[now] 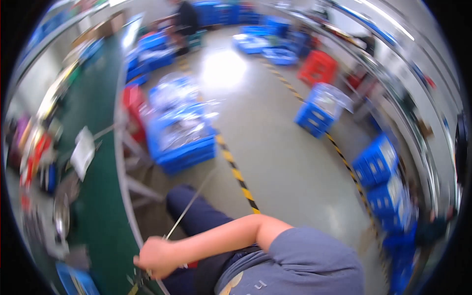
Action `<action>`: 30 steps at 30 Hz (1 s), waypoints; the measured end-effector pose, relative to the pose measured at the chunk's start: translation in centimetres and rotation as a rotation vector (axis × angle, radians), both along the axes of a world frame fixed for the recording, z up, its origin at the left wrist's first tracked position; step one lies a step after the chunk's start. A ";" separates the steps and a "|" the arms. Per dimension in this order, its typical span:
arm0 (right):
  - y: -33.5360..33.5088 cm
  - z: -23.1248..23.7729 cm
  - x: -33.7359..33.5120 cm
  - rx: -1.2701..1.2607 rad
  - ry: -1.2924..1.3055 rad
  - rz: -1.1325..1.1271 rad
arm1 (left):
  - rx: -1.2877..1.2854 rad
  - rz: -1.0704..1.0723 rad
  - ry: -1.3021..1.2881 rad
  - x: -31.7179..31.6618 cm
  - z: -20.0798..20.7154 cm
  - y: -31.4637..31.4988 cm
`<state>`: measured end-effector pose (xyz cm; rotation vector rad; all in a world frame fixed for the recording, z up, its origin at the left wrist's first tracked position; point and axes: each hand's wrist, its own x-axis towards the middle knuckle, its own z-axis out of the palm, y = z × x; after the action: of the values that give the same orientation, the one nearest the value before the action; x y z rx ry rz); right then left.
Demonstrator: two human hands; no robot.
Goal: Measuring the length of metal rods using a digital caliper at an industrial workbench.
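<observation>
Seen at lower left of the frame: right hand [156, 256], fingers curled fully shut in a fist around the near end of a rod [189, 204]. Reaches there across the lap from a grey sleeve at lower right. No sign of the left hand anywhere in view. Runs thin, pale and straight, that rod, from the fist up and to the right, over a navy trouser leg, toward the lower corner of a stacked blue crate [189, 152] at centre left; cannot tell whether its far tip touches the crate or stops short. Too blurred to say metal or plastic. Likely very light for its length, and probably springy rather than rigid, so apt to whip or sag at the free end when held by one end alone, as here. Probably smooth and narrow too, hence easy to let twist or slide in a loose grip; better taken firmly, and further along toward the middle if steadiness at the tip matters. Just left of the fist, the curved edge of a green bench [101, 221], with a white card [82, 153] and blurred clutter further left. Across the floor at centre, yellow-black tape [239, 178]; more blue crates at right, a red crate [319, 66] at upper right.
</observation>
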<state>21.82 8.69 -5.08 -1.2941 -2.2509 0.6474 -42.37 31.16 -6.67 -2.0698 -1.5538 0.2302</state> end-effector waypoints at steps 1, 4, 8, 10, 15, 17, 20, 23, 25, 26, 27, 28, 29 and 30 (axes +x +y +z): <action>-0.3 0.6 1.0 -0.061 -0.009 0.022 | -0.005 0.097 0.051 -0.6 0.4 -0.4; -0.1 2.1 2.0 -0.155 -0.198 -0.038 | 0.006 0.312 -0.510 19.9 12.2 -10.1; -0.8 2.6 2.9 -0.045 -0.135 -0.057 | 0.304 0.109 -0.513 21.1 19.2 -22.4; -0.8 2.2 4.8 0.042 -0.019 -0.042 | 0.335 0.237 -0.613 22.2 19.6 -28.2; -0.6 1.7 5.0 -0.034 -0.033 0.047 | -0.023 0.467 -0.731 23.1 12.2 -43.8; -0.7 1.8 4.9 -0.010 -0.003 0.110 | 0.020 0.560 -0.891 25.2 10.5 -45.8; -1.0 2.6 4.7 -0.164 -0.104 0.020 | 0.109 0.592 -0.911 25.9 9.7 -44.5; -0.8 1.8 5.2 -0.046 -0.033 0.016 | 0.140 0.502 -0.899 25.4 9.1 -42.4; -0.6 1.9 5.3 -0.056 -0.046 0.018 | 0.073 0.348 -0.846 24.8 8.9 -41.4; -0.5 1.9 5.2 -0.050 -0.039 0.021 | 0.030 0.349 -0.808 24.8 9.1 -41.1; -0.5 2.1 4.9 -0.036 -0.057 0.005 | 0.036 0.335 -0.757 24.8 9.1 -40.7; -0.7 2.9 4.1 -0.071 -0.103 -0.020 | 0.035 0.344 -0.753 24.5 9.2 -41.4; -1.0 3.6 3.6 -0.098 -0.153 -0.049 | 0.035 0.341 -0.747 24.2 9.3 -42.0; -1.3 3.6 3.5 -0.105 -0.153 -0.083 | 0.087 0.339 -0.774 23.9 9.3 -42.6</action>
<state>25.35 7.39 -1.52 -1.5262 -2.2957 0.6642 -18.51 -11.49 2.65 -1.9073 -2.3058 -0.5823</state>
